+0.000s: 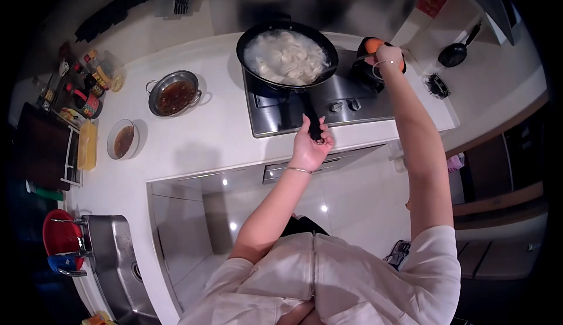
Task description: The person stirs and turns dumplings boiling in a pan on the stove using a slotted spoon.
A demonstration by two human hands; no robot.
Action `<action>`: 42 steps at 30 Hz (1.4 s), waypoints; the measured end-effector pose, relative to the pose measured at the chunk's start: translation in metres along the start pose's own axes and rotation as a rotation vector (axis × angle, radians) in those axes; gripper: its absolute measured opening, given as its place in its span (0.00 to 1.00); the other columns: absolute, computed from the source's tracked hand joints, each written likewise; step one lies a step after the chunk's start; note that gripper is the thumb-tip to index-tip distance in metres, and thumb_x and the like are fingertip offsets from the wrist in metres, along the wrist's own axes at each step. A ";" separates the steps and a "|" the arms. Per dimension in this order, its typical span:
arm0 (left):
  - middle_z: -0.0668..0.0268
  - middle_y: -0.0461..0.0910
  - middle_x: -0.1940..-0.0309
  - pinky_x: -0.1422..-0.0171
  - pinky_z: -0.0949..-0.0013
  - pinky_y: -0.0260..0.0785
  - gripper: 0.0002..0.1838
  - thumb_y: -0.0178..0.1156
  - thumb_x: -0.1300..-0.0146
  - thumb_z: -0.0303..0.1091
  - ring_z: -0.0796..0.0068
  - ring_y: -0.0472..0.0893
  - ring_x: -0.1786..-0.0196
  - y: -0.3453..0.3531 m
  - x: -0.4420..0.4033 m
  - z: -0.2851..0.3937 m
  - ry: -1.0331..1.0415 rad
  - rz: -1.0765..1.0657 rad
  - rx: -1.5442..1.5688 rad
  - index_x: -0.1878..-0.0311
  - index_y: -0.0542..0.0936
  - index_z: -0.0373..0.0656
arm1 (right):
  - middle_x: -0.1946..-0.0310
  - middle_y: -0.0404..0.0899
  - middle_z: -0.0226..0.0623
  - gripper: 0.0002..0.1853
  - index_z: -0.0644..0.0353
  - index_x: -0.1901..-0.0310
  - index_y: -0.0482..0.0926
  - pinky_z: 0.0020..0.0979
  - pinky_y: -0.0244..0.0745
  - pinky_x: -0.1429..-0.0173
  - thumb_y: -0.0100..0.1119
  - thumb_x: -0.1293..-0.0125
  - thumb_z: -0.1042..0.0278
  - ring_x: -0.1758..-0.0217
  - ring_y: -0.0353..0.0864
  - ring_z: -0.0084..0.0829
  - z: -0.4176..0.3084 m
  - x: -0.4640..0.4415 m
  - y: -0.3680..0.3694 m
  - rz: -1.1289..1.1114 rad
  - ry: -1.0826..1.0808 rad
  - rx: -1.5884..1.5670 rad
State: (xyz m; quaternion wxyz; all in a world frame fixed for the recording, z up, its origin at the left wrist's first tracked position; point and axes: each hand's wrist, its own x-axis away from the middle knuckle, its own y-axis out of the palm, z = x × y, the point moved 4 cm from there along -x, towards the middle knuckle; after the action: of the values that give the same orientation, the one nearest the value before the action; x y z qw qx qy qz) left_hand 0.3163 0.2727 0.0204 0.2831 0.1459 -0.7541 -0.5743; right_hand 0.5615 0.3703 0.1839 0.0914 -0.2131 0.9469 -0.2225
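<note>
A black wok (241,52) full of pale dumplings (293,61) in cloudy, steaming water stands over the left side of the stove. My left hand (314,146) is closed around its black handle (315,127), palm up. Out to the right, my right hand (388,55) is closed on the end of a thin long-handled utensil (359,59). That utensil reaches left to the wok's rim; its working end is hard to make out. Just beyond and below my right hand sits an orange round thing (373,46) on a black pan or burner, partly hidden by the hand.
On the white counter (217,108) stand a two-handled steel pot (153,99) of brown sauce and a bowl (134,149) of brown liquid. Bottles (88,102) line the left wall. A steel sink (111,249) lies lower left. A small black pan (453,56) is at the right.
</note>
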 end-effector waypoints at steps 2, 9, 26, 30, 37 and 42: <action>0.69 0.68 0.76 0.67 0.73 0.61 0.22 0.48 0.37 0.53 0.77 0.65 0.75 0.000 0.001 0.000 0.006 -0.003 -0.007 0.57 0.69 0.40 | 0.71 0.79 0.50 0.12 0.77 0.64 0.74 0.34 0.78 0.79 0.45 0.42 0.75 0.78 0.81 0.43 0.016 0.019 -0.001 0.037 0.023 -0.176; 0.69 0.69 0.75 0.67 0.73 0.61 0.22 0.47 0.36 0.52 0.77 0.65 0.76 0.002 0.001 0.001 0.014 0.001 -0.029 0.56 0.69 0.39 | 0.74 0.73 0.42 0.04 0.71 0.67 0.70 0.30 0.80 0.79 0.49 0.41 0.78 0.84 0.77 0.36 0.083 0.051 0.019 -0.049 0.088 -0.690; 0.70 0.71 0.75 0.67 0.73 0.61 0.23 0.50 0.39 0.54 0.77 0.67 0.75 -0.003 0.000 0.001 0.033 -0.019 -0.084 0.58 0.71 0.41 | 0.70 0.73 0.45 0.06 0.71 0.62 0.69 0.32 0.81 0.74 0.49 0.38 0.77 0.78 0.79 0.40 0.101 0.063 0.011 -0.109 0.094 -0.964; 0.70 0.71 0.73 0.64 0.73 0.63 0.23 0.50 0.39 0.54 0.77 0.68 0.74 -0.004 0.000 0.002 0.053 -0.032 -0.125 0.57 0.72 0.41 | 0.71 0.73 0.44 0.05 0.70 0.63 0.70 0.31 0.81 0.74 0.50 0.37 0.76 0.79 0.78 0.37 0.088 0.065 0.007 -0.123 -0.024 -0.979; 0.65 0.77 0.62 0.55 0.70 0.68 0.22 0.49 0.37 0.52 0.71 0.75 0.64 -0.005 0.005 0.005 0.058 -0.068 -0.195 0.57 0.73 0.41 | 0.69 0.74 0.43 0.06 0.69 0.62 0.70 0.29 0.81 0.72 0.49 0.37 0.76 0.77 0.79 0.34 0.072 0.066 0.003 -0.124 -0.113 -0.958; 0.61 0.76 0.56 0.50 0.67 0.69 0.20 0.47 0.35 0.48 0.68 0.76 0.59 -0.010 0.016 0.007 0.083 -0.087 -0.307 0.53 0.72 0.39 | 0.65 0.75 0.37 0.08 0.69 0.57 0.72 0.26 0.77 0.64 0.47 0.35 0.74 0.71 0.79 0.28 0.037 0.085 -0.016 -0.206 -0.446 -0.802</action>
State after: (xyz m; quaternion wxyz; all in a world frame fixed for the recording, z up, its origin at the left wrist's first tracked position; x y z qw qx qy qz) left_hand 0.2983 0.2659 0.0139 0.3079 0.1571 -0.6381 -0.6880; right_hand 0.5017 0.3053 0.1518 0.1803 -0.3673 0.8893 0.2041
